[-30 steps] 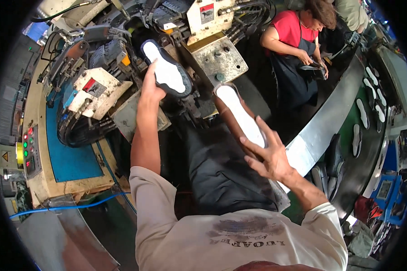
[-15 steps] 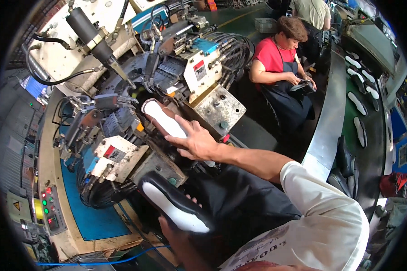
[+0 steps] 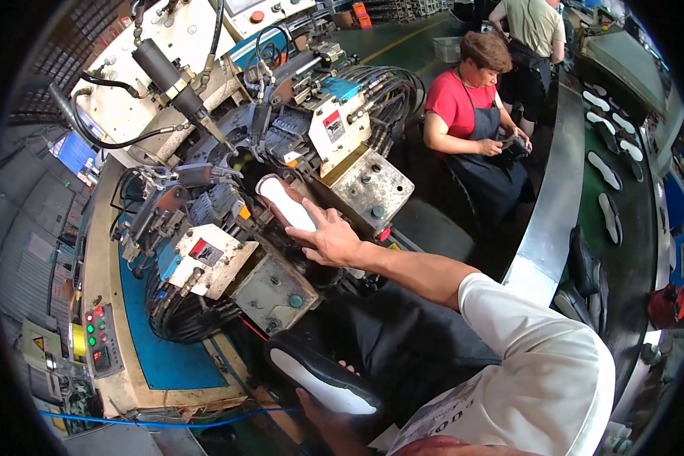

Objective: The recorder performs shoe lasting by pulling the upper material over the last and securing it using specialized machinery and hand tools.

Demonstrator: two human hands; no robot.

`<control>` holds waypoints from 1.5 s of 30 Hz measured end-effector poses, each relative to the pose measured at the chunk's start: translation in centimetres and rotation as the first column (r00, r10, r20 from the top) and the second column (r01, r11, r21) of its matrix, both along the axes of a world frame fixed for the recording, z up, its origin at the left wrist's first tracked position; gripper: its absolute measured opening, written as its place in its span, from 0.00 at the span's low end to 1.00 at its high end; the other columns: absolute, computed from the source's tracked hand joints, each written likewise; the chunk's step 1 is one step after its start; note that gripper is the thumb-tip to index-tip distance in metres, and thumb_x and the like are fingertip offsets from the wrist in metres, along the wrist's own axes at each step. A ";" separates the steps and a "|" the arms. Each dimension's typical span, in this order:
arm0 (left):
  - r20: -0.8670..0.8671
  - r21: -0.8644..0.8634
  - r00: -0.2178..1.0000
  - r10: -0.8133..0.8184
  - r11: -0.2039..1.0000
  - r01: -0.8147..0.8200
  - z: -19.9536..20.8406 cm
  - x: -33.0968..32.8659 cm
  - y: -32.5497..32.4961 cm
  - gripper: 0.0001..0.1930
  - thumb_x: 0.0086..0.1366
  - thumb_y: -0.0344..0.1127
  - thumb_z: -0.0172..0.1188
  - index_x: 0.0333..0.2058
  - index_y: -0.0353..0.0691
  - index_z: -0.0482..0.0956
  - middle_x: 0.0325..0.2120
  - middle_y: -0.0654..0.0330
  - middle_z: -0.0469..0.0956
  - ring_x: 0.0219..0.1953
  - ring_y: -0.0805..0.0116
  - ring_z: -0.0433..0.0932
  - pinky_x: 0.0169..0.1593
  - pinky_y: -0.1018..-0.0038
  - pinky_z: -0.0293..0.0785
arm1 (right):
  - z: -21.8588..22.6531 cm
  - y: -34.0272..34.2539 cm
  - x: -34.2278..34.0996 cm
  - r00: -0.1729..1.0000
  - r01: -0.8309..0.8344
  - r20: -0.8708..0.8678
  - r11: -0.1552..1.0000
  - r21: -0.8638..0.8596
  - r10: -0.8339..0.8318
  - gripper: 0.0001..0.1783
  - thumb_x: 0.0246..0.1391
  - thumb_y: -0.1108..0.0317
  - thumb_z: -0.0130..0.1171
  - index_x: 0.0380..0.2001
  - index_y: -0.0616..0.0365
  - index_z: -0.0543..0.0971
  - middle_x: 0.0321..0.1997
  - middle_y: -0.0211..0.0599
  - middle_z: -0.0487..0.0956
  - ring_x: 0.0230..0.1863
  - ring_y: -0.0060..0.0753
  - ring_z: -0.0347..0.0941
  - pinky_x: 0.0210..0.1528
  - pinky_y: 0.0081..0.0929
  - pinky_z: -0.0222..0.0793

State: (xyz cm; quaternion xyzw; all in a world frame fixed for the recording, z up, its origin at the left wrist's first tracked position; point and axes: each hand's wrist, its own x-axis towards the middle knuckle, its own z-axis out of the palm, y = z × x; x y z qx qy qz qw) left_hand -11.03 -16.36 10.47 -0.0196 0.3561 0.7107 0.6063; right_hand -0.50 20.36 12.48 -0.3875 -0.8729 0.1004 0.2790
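Observation:
My right hand (image 3: 333,237) lies with fingers spread over the near end of a brown shoe upper (image 3: 268,187), sole side up, its white bottom board (image 3: 287,205) facing me. That upper sits between the two clamp arms of a large machine (image 3: 205,178). Low in front of me, my left hand (image 3: 321,410) grips a black shoe upper (image 3: 300,348) from beneath. Its white bottom (image 3: 323,387) also faces up, and it tilts down to the right. Most of my left fingers are hidden under it; some fingertips show at its far edge.
A control box (image 3: 275,292) and a second one (image 3: 372,186) flank the brown upper. At left is a button panel (image 3: 99,342). A co-worker (image 3: 471,114) sits handling a dark shoe. Along the right, a conveyor (image 3: 589,201) carries several shoes; another person (image 3: 530,38) stands behind.
My left hand has lowered the black upper away from the control box, toward me. My right hand stays on the brown upper. The whole view has shifted slightly.

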 end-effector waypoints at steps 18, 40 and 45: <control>0.069 -0.168 0.994 -0.082 0.981 0.093 -3.3 1.3 5.6 0.43 0.80 0.67 0.45 0.73 0.30 0.64 0.59 0.27 0.79 0.59 0.29 0.82 0.65 0.37 0.78 | 1.1 10.8 -6.9 0.992 -0.092 0.117 0.936 0.341 0.055 0.38 0.66 0.56 0.58 0.78 0.49 0.69 0.80 0.68 0.63 0.84 0.66 0.53 0.86 0.55 0.42; -0.084 -0.366 0.956 -0.280 0.901 0.232 -8.1 3.0 13.2 0.32 0.77 0.48 0.58 0.72 0.36 0.69 0.58 0.49 0.82 0.59 0.50 0.83 0.65 0.55 0.78 | 4.1 12.0 -7.7 0.986 -0.125 -0.077 0.965 0.232 0.146 0.39 0.63 0.58 0.66 0.77 0.47 0.71 0.84 0.59 0.61 0.86 0.61 0.52 0.87 0.53 0.45; -0.080 -0.259 0.930 -0.358 0.909 0.327 -12.1 4.4 13.7 0.33 0.73 0.40 0.60 0.75 0.44 0.67 0.59 0.54 0.78 0.60 0.56 0.81 0.63 0.57 0.80 | -9.1 1.4 13.5 0.992 -0.042 -0.124 0.998 -0.041 0.036 0.34 0.61 0.66 0.67 0.71 0.51 0.77 0.74 0.53 0.74 0.76 0.59 0.68 0.77 0.47 0.68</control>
